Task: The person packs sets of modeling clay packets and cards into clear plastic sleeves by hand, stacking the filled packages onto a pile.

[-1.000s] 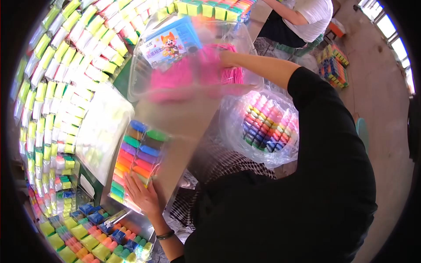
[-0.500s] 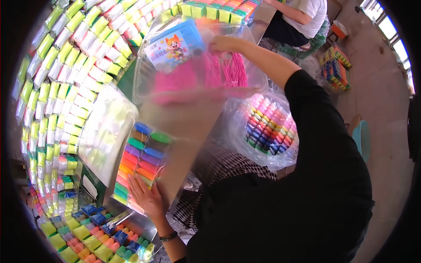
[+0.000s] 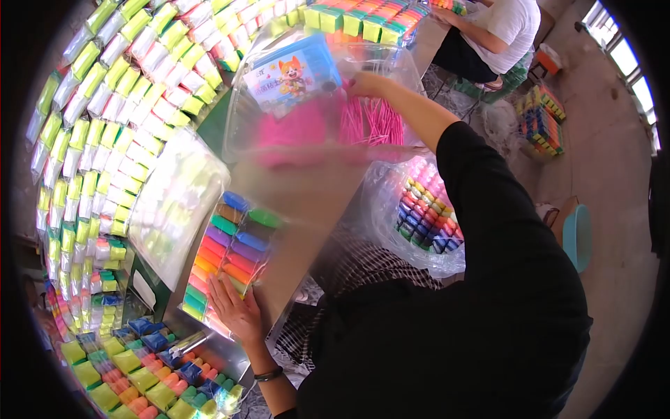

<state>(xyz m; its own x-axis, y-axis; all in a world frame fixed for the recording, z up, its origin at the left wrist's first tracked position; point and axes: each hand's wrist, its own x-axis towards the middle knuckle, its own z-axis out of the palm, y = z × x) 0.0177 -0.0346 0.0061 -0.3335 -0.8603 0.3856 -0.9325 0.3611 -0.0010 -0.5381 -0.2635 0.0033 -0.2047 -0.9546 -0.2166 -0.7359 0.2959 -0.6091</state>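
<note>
My left hand lies with fingers spread on the lower part of a clear pack of colored clay sticks on the table. My right hand is over a clear plastic tub, its fingers closed at the upper end of thin pink sticks; what they pinch is too small to make out. Beside that hand, a blue box with a cartoon fox label rests in the tub. More pink material lies below the box, seen through the blurry plastic.
A stack of clear bags lies left of the pack. Many wrapped clay packs fill the left side. A plastic-lined container of clay pieces is at the right. Another person sits at the upper right, near a teal basin.
My right hand has come out of the pink sticks and shifted to their upper end. My left hand stays on the clay pack. The view has shifted slightly.
</note>
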